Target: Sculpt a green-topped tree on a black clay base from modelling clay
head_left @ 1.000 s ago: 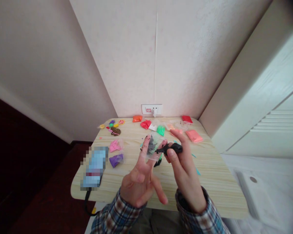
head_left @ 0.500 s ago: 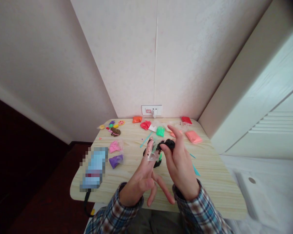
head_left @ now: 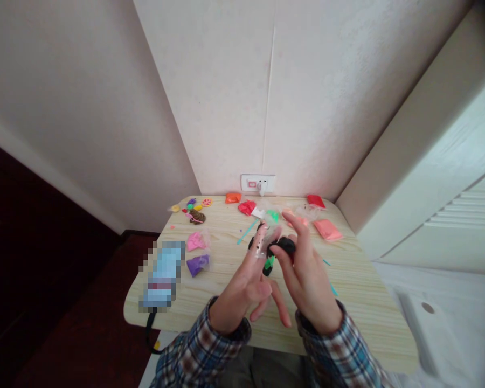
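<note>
My left hand (head_left: 248,288) is raised over the table with its fingers spread. A clear plastic bag (head_left: 261,249), smeared with black specks, is held on its outstretched fingers. Opposite it, my right hand (head_left: 309,277) pinches a soft black lump of modelling clay (head_left: 283,247) between thumb and fingers, close against the bag. Its index finger points up and away. Below and between the hands lies a green and black piece (head_left: 269,264), partly hidden. More black material shows just behind the left fingers.
On the wooden table (head_left: 367,302) lie packets of pink clay (head_left: 195,241), purple clay (head_left: 198,264), orange clay (head_left: 233,198) and salmon clay (head_left: 327,229). A blurred-out phone (head_left: 164,275) with a cable is at the left. A thin blue stick (head_left: 247,231) lies behind my hands.
The view has shifted, so the table sits slightly further right. My right hand's black clay appears more gathered, and both hands stay close together at the bag.
</note>
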Demonstrator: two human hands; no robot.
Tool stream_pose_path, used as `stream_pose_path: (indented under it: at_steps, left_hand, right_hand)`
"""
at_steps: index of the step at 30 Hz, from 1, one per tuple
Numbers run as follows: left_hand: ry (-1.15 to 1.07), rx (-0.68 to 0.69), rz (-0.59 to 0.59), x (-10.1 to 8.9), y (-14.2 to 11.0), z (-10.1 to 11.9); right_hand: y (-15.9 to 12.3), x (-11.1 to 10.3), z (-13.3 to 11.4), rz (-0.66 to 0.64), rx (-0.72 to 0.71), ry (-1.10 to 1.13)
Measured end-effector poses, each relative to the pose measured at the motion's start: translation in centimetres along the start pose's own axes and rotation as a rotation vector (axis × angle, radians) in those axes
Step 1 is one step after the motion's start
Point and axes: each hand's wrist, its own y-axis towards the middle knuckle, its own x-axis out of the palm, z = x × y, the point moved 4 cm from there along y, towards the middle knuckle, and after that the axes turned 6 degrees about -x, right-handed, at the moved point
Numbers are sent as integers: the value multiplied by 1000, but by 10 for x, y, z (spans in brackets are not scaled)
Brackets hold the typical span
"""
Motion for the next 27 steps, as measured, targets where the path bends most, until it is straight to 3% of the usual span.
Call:
stream_pose_path:
  at_steps: [7,12,19,21,24,27]
  left_hand:
    - [171,-45,83,3,-6,5]
    - [349,-127,253,11,-9,7]
    - [467,-136,284,16,-10,7]
    - [606,-92,335,15,-11,8]
    - [975,17,429,14,-13,16]
    - [1356,72,411,16,-14,22]
  right_hand:
    - [3,-37,-1,259,5,147]
    - [-4,-17,-10,186,-10,178]
    - [2,-12,-22,153,-78,192]
    - [5,-16,-23,114,-83,154]
    - [6,-29,-22,204,-57,94]
    - [4,-33,-26,182,-111,-15]
